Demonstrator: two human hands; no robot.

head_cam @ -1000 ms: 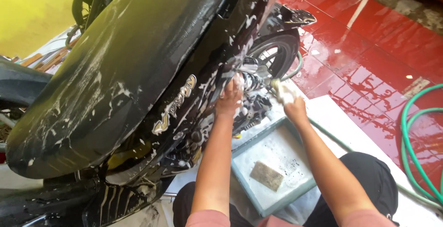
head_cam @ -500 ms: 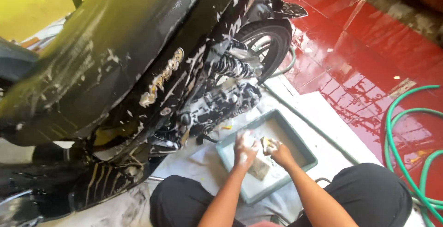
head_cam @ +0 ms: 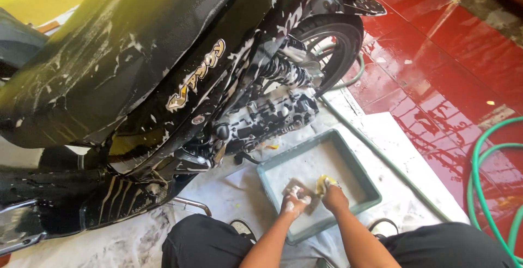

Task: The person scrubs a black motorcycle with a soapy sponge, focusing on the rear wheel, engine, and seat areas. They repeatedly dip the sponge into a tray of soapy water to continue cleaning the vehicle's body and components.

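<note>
Landmark: a shallow rectangular grey-green plastic tray (head_cam: pixel 357 161) of soapy water is set on the wet pale ground sheet.
Left of the tray: the black, foam-streaked motor scooter (head_cam: pixel 163 77) is stood, its soapy engine block (head_cam: pixel 267 118) just beyond the tray's far-left rim; a narrow strip of sheet is left open between them.
Inside the tray, near edge: the foam-covered left hand (head_cam: pixel 294 198) is pressed down, fingers curled on a flat brown sponge (head_cam: pixel 297 187) lying in the suds.
Inside the tray, just right of that: the right hand (head_cam: pixel 333 196) is closed around a yellow sponge (head_cam: pixel 322 183).
Tray contents: milky water fills the far half, free of objects.
Right of the tray: open sheet, then glossy red wet tiles (head_cam: pixel 436 71).
Far right of the tray: a looped green garden hose (head_cam: pixel 479 175) is laid, well apart.
</note>
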